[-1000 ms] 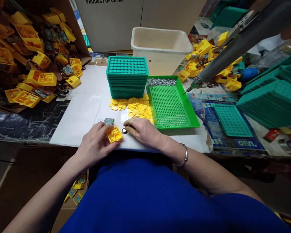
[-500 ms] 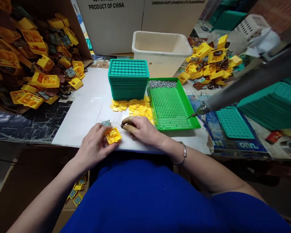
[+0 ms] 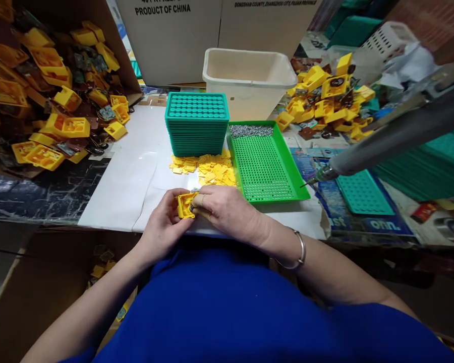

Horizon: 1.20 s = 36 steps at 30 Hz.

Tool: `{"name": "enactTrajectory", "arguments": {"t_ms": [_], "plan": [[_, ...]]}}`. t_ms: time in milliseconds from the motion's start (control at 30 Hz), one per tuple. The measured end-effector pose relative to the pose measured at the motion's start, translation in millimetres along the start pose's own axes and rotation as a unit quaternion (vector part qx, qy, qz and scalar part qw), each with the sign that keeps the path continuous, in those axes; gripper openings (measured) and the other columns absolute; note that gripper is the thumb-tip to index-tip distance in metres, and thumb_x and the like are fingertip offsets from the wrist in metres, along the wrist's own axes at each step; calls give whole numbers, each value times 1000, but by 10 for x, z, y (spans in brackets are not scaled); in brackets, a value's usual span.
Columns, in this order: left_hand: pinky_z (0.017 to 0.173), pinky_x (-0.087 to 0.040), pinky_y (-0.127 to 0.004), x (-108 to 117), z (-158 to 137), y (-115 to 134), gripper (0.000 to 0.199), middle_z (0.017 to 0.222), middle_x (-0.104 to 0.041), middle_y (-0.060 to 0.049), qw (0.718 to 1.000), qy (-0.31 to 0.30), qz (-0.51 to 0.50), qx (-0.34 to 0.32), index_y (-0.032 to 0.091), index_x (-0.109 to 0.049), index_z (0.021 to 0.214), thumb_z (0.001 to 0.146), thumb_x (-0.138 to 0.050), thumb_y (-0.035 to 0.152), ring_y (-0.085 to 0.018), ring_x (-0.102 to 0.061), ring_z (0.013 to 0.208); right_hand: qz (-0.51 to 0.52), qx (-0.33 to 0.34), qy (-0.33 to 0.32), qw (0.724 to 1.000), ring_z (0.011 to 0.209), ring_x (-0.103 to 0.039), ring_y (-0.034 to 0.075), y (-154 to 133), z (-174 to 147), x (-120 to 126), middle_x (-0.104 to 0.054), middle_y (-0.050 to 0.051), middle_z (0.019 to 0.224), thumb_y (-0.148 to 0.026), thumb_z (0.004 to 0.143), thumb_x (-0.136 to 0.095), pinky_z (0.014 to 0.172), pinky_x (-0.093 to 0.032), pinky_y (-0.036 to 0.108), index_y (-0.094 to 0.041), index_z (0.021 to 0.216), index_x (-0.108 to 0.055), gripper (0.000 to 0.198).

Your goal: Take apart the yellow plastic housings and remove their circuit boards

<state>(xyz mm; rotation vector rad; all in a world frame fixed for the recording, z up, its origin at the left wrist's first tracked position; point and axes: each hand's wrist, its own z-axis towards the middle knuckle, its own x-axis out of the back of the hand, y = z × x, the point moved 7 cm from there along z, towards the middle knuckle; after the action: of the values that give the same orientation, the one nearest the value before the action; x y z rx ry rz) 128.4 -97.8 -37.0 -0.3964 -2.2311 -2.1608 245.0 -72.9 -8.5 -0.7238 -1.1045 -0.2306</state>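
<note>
My left hand [image 3: 165,218] is closed around a small yellow plastic housing [image 3: 185,206], its open side facing up. Pinched in my right hand [image 3: 227,210] is a small dark round part [image 3: 191,207], at the right side of the housing's cavity. Finger covers show on the right thumb and forefinger. A bit of the circuit board [image 3: 194,190] peeks out just behind the housing; the rest of it is hidden by my right hand. Loose flat yellow pieces [image 3: 215,170] lie on the white work surface [image 3: 124,189] beyond my hands.
A green perforated tray [image 3: 263,166] holds screws, with a hanging electric screwdriver [image 3: 336,169] over its right edge. Stacked teal trays [image 3: 197,126] and a cream bin [image 3: 249,83] stand behind. Yellow housings fill a carton [image 3: 130,75] at left; another pile [image 3: 331,98] lies right.
The left hand has moved right with the housing, and the right hand has brought the dark part from beside the housing to its cavity. The circuit board is now mostly covered.
</note>
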Motion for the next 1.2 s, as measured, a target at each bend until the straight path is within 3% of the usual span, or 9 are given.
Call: {"name": "enactTrajectory", "arguments": {"t_ms": [100, 300, 433, 567, 733, 867, 933, 1067, 1200], "plan": [[66, -49, -20, -50, 4, -46, 44, 93, -65, 0, 992, -10, -117, 53, 21, -51, 113, 76, -75, 23, -12, -62, 79, -2, -10, 15, 1000, 68, -50, 13, 8, 6, 46, -58, 2, 74, -20, 91, -60, 63, -37, 25, -13, 81, -66, 14], [72, -55, -22, -41, 63, -122, 41, 85, -71, 1, 969, 47, -229, 83, 21, -53, 103, 72, -80, 21, -11, -67, 74, 11, 78, 94, 992, 76, -55, 16, -92, -94, 102, -63, 8, 82, -12, 94, -46, 69, -48, 27, -9, 94, -68, 22], [62, -57, -21, -38, 90, -68, 45, 81, -72, 2, 955, 62, -276, 93, 21, -54, 100, 67, -83, 18, -11, -68, 66, 54, 116, 193, 973, 87, -60, 18, -84, -206, 161, -67, 11, 92, -11, 95, -45, 76, -55, 29, -9, 108, -65, 24], [60, -57, -18, -82, 58, -49, 46, 83, -74, -2, 926, 25, -329, 183, 20, -56, 102, 64, -80, 11, -16, -73, 69, 52, 118, 276, 953, 107, -60, 22, 1, -317, 209, -68, 13, 112, -11, 92, -52, 93, -56, 40, -12, 118, -60, 27], [52, -55, -14, -133, -24, -26, 41, 82, -74, -5, 888, -81, -382, 243, 18, -59, 107, 68, -71, 11, -15, -72, 63, 29, 171, 260, 950, 130, -50, 27, -9, -335, 167, -65, 16, 124, -10, 91, -53, 104, -53, 46, -10, 127, -53, 37], [42, -53, -17, -218, -133, 23, 37, 87, -75, -6, 854, -225, -400, 243, 21, -59, 108, 72, -66, 13, -18, -73, 58, 6, 221, 280, 934, 131, -51, 26, -75, -337, 198, -68, 11, 117, -13, 89, -59, 103, -54, 45, -14, 126, -52, 38], [41, -53, -18, -246, -179, 39, 35, 88, -75, -7, 842, -270, -403, 236, 19, -59, 109, 74, -63, 14, -19, -72, 57, 15, 239, 286, 928, 127, -54, 27, -109, -340, 220, -68, 10, 110, -11, 87, -62, 101, -56, 43, -13, 124, -52, 39], [41, -52, -18, -279, -227, 12, 41, 83, -73, -6, 838, -303, -385, 242, 16, -59, 117, 76, -61, 14, -17, -70, 52, 73, 235, 247, 937, 107, -63, 21, -135, -312, 210, -64, 12, 108, -15, 91, -56, 87, -60, 34, -12, 125, -51, 34], [40, -50, -18, -244, -222, -23, 53, 76, -70, -3, 866, -283, -335, 243, 18, -55, 129, 77, -63, 15, -16, -68, 52, 99, 213, 187, 954, 87, -63, 14, -115, -268, 178, -63, 12, 102, -20, 94, -50, 71, -58, 25, -12, 125, -51, 32]]}}
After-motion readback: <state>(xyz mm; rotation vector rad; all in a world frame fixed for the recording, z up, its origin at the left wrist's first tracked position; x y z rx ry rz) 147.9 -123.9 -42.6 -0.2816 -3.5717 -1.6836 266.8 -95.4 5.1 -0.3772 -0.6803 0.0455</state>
